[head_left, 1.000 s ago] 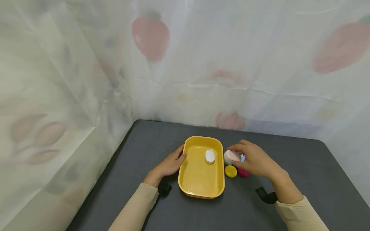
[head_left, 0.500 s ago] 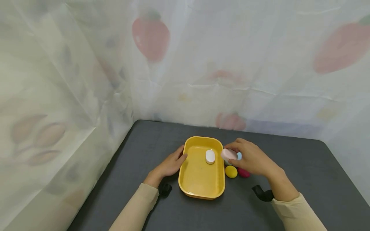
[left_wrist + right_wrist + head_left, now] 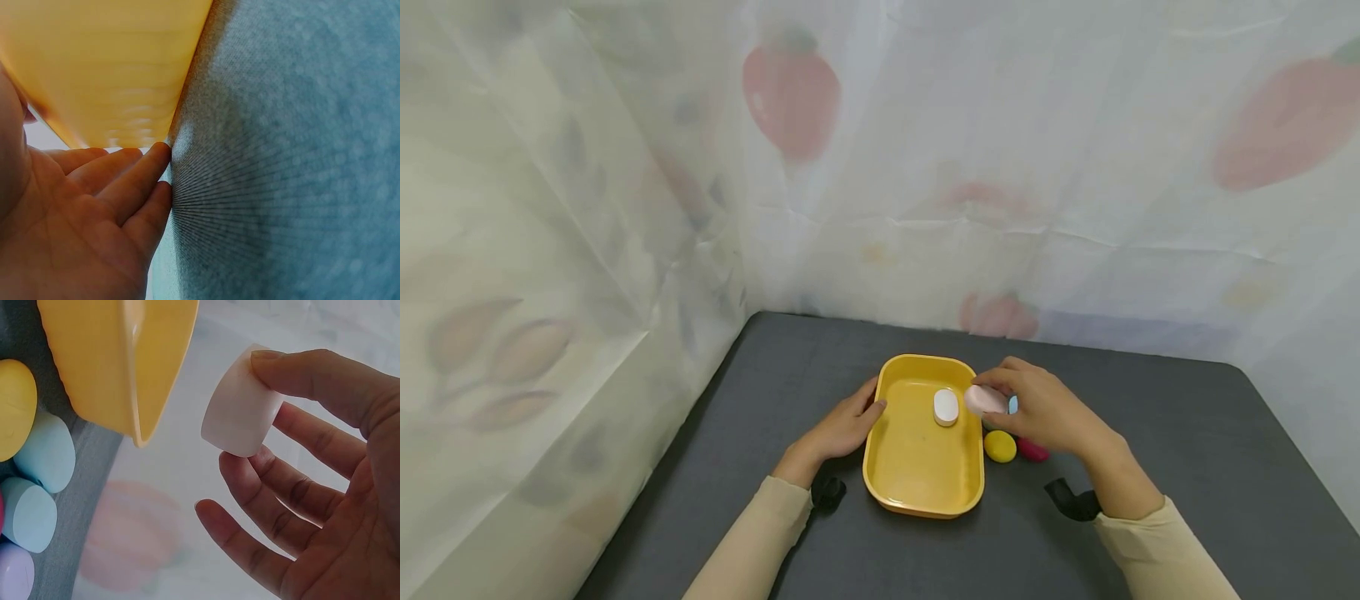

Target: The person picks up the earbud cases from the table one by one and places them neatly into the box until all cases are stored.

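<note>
My left hand (image 3: 847,423) holds the left side of a yellow rectangular tray (image 3: 887,492), its thumb over the rim. The left wrist view shows that hand's fingers (image 3: 134,181) stretched along the tray's outer wall. Between thumb and fingertips, my right hand (image 3: 1045,408) pinches a pale pink soap-like bar (image 3: 240,406). In the head view this bar is over the tray's right rim, raised off the table. One white oval bar (image 3: 946,407) lies inside the tray, toward its upper right.
Right of the tray, on the grey table (image 3: 820,358), lie a yellow oval piece (image 3: 1000,447), a dark pink one (image 3: 1032,450), two light blue ones (image 3: 47,453) and a lilac one (image 3: 15,575). Pale fruit-printed curtains (image 3: 880,167) stand behind and at left.
My right hand has lifted the pale pink soap-like bar and carried it left, from beside the tray to over its right rim. My left hand and the tray have hardly moved.
</note>
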`<state>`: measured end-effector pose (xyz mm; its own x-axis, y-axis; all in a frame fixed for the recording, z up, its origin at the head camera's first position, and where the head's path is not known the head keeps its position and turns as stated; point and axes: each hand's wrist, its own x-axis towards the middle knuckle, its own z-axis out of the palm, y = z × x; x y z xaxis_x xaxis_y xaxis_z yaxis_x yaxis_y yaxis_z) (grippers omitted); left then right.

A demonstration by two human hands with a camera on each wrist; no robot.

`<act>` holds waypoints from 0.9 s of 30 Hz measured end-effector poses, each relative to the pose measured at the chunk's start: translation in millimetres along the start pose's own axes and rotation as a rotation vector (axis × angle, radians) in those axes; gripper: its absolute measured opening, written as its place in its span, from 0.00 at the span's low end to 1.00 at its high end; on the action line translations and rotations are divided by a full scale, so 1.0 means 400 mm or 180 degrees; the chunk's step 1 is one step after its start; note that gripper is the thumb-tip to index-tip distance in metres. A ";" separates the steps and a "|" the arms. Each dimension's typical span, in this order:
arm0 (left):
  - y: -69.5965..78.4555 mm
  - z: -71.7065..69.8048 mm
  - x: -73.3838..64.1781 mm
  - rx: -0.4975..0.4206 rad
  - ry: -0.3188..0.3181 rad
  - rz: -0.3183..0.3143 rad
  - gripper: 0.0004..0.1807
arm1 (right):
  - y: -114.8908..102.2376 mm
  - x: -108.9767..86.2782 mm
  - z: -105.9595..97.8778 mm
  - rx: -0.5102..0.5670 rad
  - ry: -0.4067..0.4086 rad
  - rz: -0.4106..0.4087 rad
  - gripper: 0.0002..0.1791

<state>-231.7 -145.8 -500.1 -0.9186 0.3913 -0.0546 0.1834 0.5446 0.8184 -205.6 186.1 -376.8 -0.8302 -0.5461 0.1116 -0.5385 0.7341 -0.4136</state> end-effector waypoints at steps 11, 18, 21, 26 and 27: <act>-0.002 -0.001 -0.001 -0.0026 -0.0024 -0.0008 0.33 | -0.010 0.014 0.012 0.0023 -0.0016 -0.0091 0.22; -0.003 0.003 -0.001 -0.0011 -0.0011 -0.0016 0.33 | -0.013 0.023 0.026 0.0032 0.0022 -0.0153 0.22; -0.003 0.003 -0.001 -0.0023 -0.0015 -0.0002 0.33 | -0.015 0.025 0.031 0.0050 -0.0005 -0.0121 0.22; -0.002 0.002 -0.001 -0.0041 -0.0026 0.0014 0.33 | -0.021 0.028 0.039 0.0044 -0.0075 -0.0084 0.22; -0.002 0.002 -0.001 -0.0038 -0.0027 0.0012 0.33 | -0.022 0.029 0.040 0.0036 -0.0087 -0.0085 0.22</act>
<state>-231.2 -146.0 -501.3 -0.9149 0.3996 -0.0563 0.1825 0.5342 0.8254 -208.1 166.9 -386.3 -0.8112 -0.5764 0.0981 -0.5586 0.7145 -0.4211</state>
